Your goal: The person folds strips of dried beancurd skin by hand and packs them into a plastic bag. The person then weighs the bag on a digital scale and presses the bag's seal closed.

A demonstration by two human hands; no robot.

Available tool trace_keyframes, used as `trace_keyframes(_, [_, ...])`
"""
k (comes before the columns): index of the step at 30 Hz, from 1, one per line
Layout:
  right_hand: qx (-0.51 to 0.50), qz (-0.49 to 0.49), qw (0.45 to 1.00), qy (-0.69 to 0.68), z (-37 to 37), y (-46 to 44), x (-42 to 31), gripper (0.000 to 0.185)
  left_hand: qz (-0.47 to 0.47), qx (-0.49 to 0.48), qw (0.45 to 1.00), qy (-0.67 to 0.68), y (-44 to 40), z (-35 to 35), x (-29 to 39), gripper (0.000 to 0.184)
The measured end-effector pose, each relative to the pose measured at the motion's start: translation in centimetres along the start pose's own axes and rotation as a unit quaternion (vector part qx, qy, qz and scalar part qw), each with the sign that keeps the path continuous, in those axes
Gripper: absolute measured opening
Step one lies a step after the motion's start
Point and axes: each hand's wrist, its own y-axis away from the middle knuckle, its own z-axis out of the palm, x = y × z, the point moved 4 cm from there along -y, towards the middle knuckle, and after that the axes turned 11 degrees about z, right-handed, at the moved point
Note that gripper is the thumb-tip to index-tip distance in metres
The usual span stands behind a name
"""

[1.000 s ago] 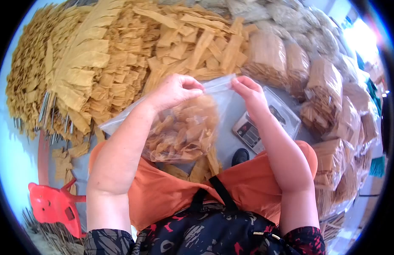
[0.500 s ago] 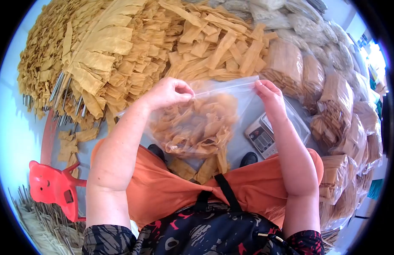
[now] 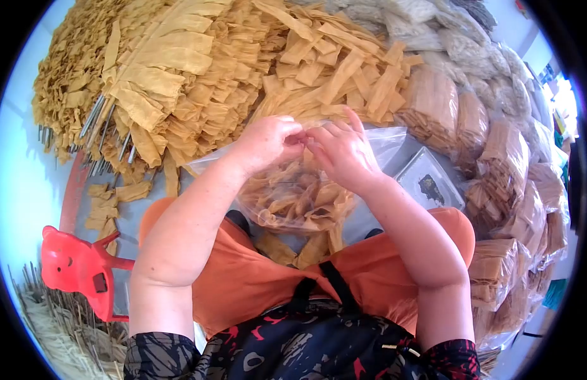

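A clear plastic bag bulges with folded tan strips that look like tofu skin. At its gathered top edge, my left hand is closed, pinching the plastic. Touching or nearly touching it, my right hand has thumb and fingertips together on the same edge, with one finger raised. Loose plastic of the bag sticks out past both hands. Below the bag, more strips lie between my legs.
Large heaps of tan strips rise ahead, some hung on rods. Filled clear packs are stacked to the right. A digital scale sits beyond my right forearm. At left stands a red bear-shaped stool.
My right hand has moved left from the bag's right corner to the middle, beside my left hand. The stretched bag opening is now bunched there. My left hand has shifted slightly right.
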Motion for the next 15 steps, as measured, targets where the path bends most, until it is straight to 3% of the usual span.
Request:
trace_keyframes(7, [0.004,-0.061,0.997,-0.043,0.6,-1.5,0.6,0.008,0.021,0.025,0.999,0.019,0.9,0.5,-1.3,0.018])
trace_keyframes(11, [-0.009,-0.073,0.994,-0.075,0.3,-1.8,0.5,0.007,-0.044,0.013,0.995,0.091,1.9,0.0,-1.7,0.018])
trace_keyframes(15, [0.009,-0.076,0.993,-0.087,0.0,-1.9,1.0,0.008,-0.032,0.007,0.997,0.069,3.7,-1.6,-2.9,0.018])
